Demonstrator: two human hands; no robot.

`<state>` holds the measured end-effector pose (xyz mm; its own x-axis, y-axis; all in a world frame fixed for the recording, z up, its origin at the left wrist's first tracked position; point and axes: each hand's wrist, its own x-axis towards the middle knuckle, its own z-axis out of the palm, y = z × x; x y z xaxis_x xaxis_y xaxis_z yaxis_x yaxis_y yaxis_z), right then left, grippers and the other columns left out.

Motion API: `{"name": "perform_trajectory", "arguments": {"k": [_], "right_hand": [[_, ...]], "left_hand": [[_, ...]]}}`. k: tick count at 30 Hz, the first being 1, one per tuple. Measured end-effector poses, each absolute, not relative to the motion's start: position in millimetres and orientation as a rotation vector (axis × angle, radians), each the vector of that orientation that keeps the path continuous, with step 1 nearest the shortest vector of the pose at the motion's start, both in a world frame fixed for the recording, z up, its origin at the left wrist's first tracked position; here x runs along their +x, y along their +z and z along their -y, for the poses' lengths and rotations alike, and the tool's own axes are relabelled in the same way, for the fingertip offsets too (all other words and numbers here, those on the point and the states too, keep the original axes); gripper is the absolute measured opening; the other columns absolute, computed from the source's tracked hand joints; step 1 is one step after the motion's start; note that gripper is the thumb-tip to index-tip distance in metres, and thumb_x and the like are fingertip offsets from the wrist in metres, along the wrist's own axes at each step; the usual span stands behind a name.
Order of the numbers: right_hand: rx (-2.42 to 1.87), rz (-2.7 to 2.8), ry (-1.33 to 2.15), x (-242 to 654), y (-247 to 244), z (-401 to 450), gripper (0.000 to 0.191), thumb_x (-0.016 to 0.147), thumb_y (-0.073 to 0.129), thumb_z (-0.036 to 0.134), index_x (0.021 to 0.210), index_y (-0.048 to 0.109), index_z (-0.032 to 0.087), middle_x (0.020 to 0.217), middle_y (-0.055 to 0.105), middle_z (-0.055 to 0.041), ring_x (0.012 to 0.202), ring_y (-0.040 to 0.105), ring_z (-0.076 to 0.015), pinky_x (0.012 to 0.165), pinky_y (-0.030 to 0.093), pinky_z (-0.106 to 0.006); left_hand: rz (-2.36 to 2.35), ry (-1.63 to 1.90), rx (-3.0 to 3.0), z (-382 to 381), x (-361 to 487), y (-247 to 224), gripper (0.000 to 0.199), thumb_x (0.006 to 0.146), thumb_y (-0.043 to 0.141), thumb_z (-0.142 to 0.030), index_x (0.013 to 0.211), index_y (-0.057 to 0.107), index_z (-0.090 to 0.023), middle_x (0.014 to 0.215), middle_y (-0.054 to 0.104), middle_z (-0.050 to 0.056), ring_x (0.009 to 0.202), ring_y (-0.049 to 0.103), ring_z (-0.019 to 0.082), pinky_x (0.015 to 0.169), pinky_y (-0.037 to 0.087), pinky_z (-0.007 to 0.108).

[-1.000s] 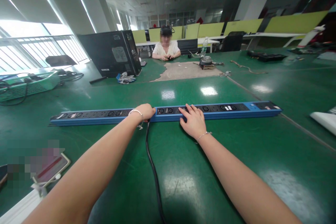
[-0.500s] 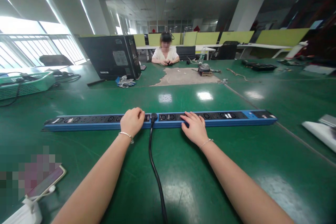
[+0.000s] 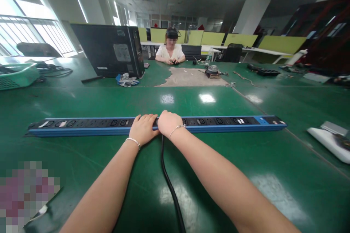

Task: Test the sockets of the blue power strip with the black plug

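A long blue-and-black power strip (image 3: 82,132) lies across the green table in front of me, with rows of sockets facing up. My left hand (image 3: 142,130) rests on its middle, fingers stretched over the top and thumb along the near side. Right beside it, my right hand (image 3: 169,123) is closed around the plug at the strip's centre. That plug is hidden under the fingers. From below the right hand, a thick black cable (image 3: 171,187) runs down toward me over the table.
A black computer case (image 3: 109,52) stands at the back left, with gloves (image 3: 127,80) before it. A green basket (image 3: 18,76) is at far left, a white device (image 3: 329,140) at right. Across the table sits a person (image 3: 170,49) beyond a bare patch (image 3: 188,77).
My right hand has moved left from the strip's surface onto the plug and closed. My left hand has unfolded from a pinch to lie on the strip. The view has shifted slightly.
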<state>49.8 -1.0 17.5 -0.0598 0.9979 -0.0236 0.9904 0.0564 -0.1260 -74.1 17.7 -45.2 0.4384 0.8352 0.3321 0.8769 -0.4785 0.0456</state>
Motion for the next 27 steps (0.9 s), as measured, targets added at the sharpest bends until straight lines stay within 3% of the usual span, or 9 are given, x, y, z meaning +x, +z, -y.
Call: {"name": "perform_trajectory", "arguments": {"k": [5, 19, 27], "right_hand": [[-2.075, 2.109, 0.066, 39.7, 9.0, 3.5, 0.026, 0.083, 0.036, 0.009, 0.095, 0.059, 0.007, 0.088, 0.067, -0.0187, 0.084, 0.067, -0.0209, 0.07, 0.05, -0.029], [-2.124, 2.062, 0.097, 35.6, 7.0, 2.0, 0.025, 0.084, 0.032, 0.009, 0.095, 0.054, 0.008, 0.09, 0.067, -0.0194, 0.086, 0.067, -0.0228, 0.07, 0.05, -0.031], [-2.145, 1.927, 0.167, 45.0, -1.9, 1.7, 0.02, 0.084, 0.037, 0.019, 0.097, 0.05, 0.011, 0.088, 0.067, -0.0182, 0.08, 0.068, -0.0241, 0.068, 0.05, -0.033]], "left_hand": [[1.509, -0.484, -2.536, -17.3, -73.0, -46.4, 0.04, 0.08, 0.046, -0.035, 0.117, 0.054, -0.022, 0.121, 0.059, 0.009, 0.114, 0.051, 0.024, 0.099, 0.032, 0.041], [1.48, -0.49, -2.531, -15.2, -71.4, -45.2, 0.038, 0.081, 0.044, -0.031, 0.115, 0.054, -0.018, 0.116, 0.061, 0.009, 0.106, 0.053, 0.024, 0.093, 0.034, 0.039], [1.586, -0.546, -2.522, -13.4, -66.3, -42.9, 0.036, 0.079, 0.045, -0.034, 0.112, 0.055, -0.023, 0.118, 0.06, 0.007, 0.109, 0.052, 0.023, 0.096, 0.033, 0.039]]}}
